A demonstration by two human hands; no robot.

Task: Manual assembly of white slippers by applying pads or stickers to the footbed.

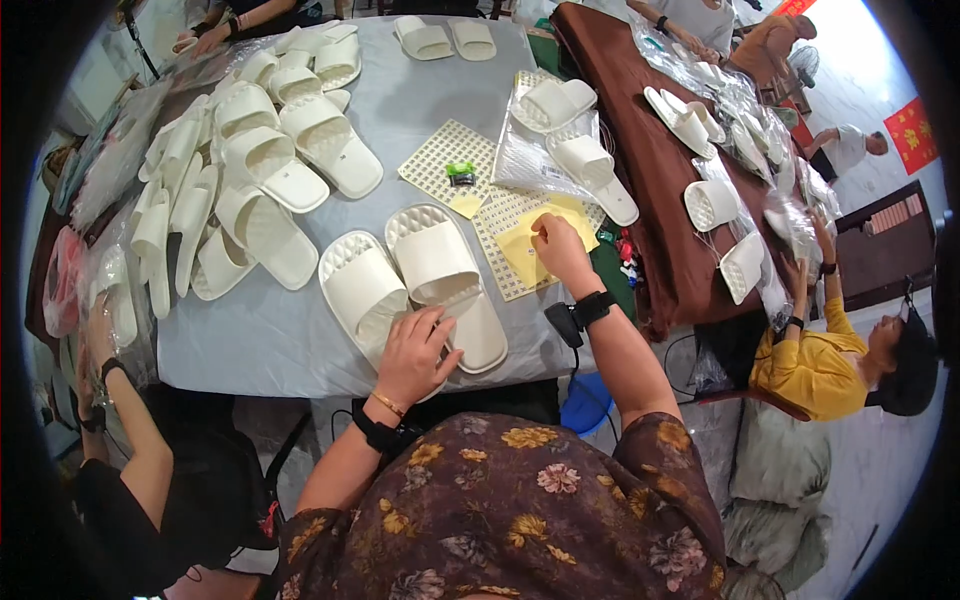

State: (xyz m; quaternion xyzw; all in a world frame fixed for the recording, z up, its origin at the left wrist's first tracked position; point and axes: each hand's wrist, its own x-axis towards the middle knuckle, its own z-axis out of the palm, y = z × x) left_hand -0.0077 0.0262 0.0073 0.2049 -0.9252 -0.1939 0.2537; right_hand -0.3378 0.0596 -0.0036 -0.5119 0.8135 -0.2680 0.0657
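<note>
A pair of white slide slippers lies side by side at the table's front edge, a left slipper (362,290) and a right slipper (440,262). My left hand (412,352) rests over the heel ends of both, fingers stretched and slightly apart. My right hand (562,252) is above a yellow backing sheet (518,252), its fingers curled together in a pinch. Whatever those fingertips hold is too small to make out. Beneath the yellow sheet lies a sheet of small printed stickers (493,284). A second sticker sheet (440,152) carries a small green-and-black item (461,174).
A large heap of white slippers (262,150) covers the table's left side. More slippers (588,160) lie on a clear plastic bag (515,165) at right. Beyond is a brown-covered table (640,200) with bagged slippers. Co-workers sit left and right, one in a yellow top (815,370).
</note>
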